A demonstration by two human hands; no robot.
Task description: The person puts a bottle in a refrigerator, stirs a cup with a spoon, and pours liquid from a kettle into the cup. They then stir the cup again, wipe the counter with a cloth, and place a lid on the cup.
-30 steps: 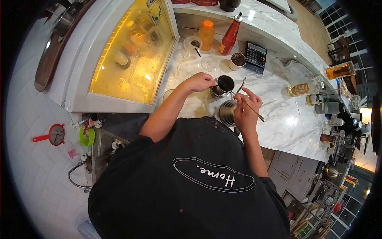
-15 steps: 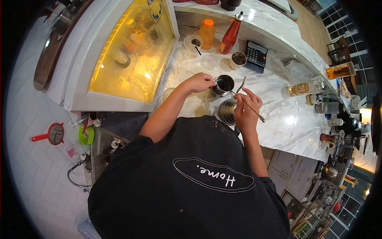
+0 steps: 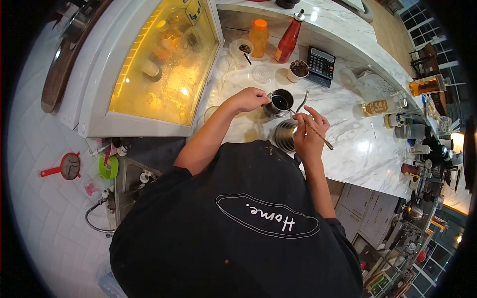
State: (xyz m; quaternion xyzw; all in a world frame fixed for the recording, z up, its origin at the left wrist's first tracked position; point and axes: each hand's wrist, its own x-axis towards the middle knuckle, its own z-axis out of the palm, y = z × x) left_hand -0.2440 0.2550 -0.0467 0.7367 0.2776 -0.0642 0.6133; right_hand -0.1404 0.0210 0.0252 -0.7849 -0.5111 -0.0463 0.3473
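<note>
A metal cup (image 3: 271, 110) with dark liquid inside stands on the marble counter. My left hand (image 3: 252, 99) is closed, its fingertips pinching the left side of the cup at the rim. Between the fingers of my right hand (image 3: 311, 130) is a long bar spoon (image 3: 320, 137) with a twisted handle. Its lower end reaches into the cup, where the liquid and the wall hide the tip. A gooseneck kettle (image 3: 284, 135) sits just below the cup, partly covered by my right hand, and its curved spout (image 3: 303, 103) rises beside the spoon.
Behind the cup are a paper cup (image 3: 298, 71) with dark contents, a calculator (image 3: 320, 66), a red sauce bottle (image 3: 289, 38) and an orange bottle (image 3: 258, 38). A glass-door fridge (image 3: 154, 69) borders the left. Jars (image 3: 375, 108) stand to the right; a sink (image 3: 130, 184) lies lower left.
The bar spoon's handle and my right hand have shifted slightly to the right. My left hand stays on the metal cup. The whole view has moved a little.
</note>
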